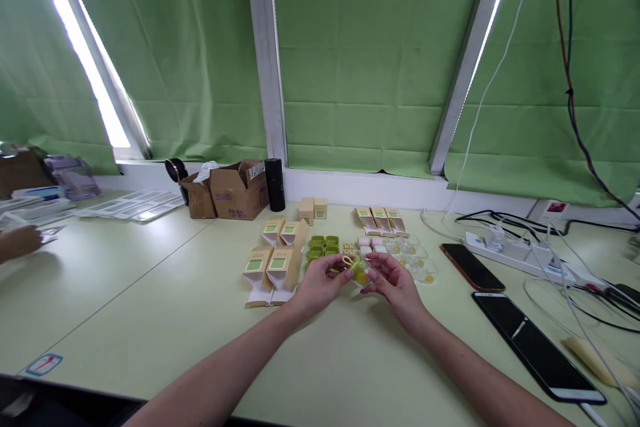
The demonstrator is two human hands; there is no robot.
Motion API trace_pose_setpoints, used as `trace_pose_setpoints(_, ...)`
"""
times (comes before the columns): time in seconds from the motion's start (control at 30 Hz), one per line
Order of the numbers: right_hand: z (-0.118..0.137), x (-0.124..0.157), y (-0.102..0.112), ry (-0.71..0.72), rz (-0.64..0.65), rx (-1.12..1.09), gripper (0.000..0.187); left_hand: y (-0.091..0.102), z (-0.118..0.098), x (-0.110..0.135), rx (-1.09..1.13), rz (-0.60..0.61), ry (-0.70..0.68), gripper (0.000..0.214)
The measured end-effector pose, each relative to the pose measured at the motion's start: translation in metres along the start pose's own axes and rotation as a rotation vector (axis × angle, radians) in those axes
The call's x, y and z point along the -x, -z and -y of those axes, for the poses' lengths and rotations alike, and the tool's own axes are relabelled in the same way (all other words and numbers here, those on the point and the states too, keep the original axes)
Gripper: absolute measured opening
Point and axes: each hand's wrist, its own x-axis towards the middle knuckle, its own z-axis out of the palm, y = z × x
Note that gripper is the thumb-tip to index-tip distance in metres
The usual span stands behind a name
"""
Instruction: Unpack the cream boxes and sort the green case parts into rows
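My left hand (pixel 323 285) and my right hand (pixel 396 291) meet over the table, fingers closed on a small green-and-clear container (pixel 359 272) with a beige loop and a yellow spot. Just behind my left hand stand several green square cups (pixel 317 242). Small beige pieces (pixel 349 247) lie beside them, next to pale pinkish-white pieces (pixel 364 241). Clear plastic covers (pixel 428 270) with yellow spots spread out beyond my right hand. To the left of my left hand, several kraft boxes (pixel 284 267) with green labels lie with flaps open.
Further back are small closed boxes (pixel 307 211) and open kraft boxes (pixel 383 220). A brown carton (pixel 240 193) and black cylinder (pixel 275 185) stand by the wall. Two phones (pixel 537 347) and a power strip (pixel 530 257) with cables lie right. Another person's hand (pixel 20 242) shows far left.
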Motion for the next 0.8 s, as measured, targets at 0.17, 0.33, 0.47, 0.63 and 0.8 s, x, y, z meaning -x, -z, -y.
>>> trace_pose_setpoints(0.17, -0.005, 0.002, 0.003, 0.089, -0.004, 0.122, 0.057, -0.001, -0.005, 0.002, -0.005, -0.041, 0.012, 0.048)
trace_pose_setpoints(0.33, -0.005, 0.007, 0.000, 0.163, 0.023, 0.278, 0.055, -0.003, -0.012, 0.006, -0.032, -0.065, -0.004, 0.041)
trace_pose_setpoints(0.47, -0.004, 0.011, -0.002, 0.231, 0.003, 0.324, 0.056, -0.002, -0.017, 0.008, -0.004, -0.064, -0.060, 0.038)
trace_pose_setpoints(0.63, -0.003, 0.014, -0.003, 0.271, 0.015, 0.333, 0.056, -0.001, -0.021, 0.010, -0.028, -0.115, -0.180, 0.019)
trace_pose_setpoints(0.8, -0.003, 0.016, -0.003, 0.284, 0.031, 0.351, 0.053, -0.001, -0.023, 0.011, -0.107, -0.153, -0.288, 0.008)
